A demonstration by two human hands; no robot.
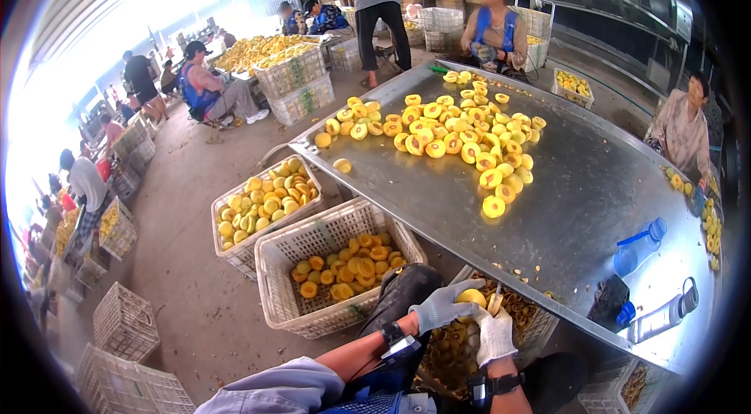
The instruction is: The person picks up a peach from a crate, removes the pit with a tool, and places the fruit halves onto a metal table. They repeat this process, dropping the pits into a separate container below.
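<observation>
My left hand [444, 308], in a grey glove, is closed around a yellow peach half [472, 297]. Right beside it, my right hand [496, 336] in a white glove is closed on a small slim tool [496, 301], its end close to the fruit; its exact kind is too small to make out. Both hands are over a crate [540, 329] of brown pits and scraps between my knees. To the left of my knee, a white plastic crate [275, 304] holds peach halves [356, 267]. Many cut halves [461, 129] lie heaped on the metal table [579, 179].
Another crate [221, 220] of peaches stands beyond the near one. Blue bottle [637, 250], dark pouch [609, 303] and clear bottle [661, 320] are on the table's right. One person [497, 27] sits across, another [682, 129] at right. Stacked crates [293, 86] stand behind.
</observation>
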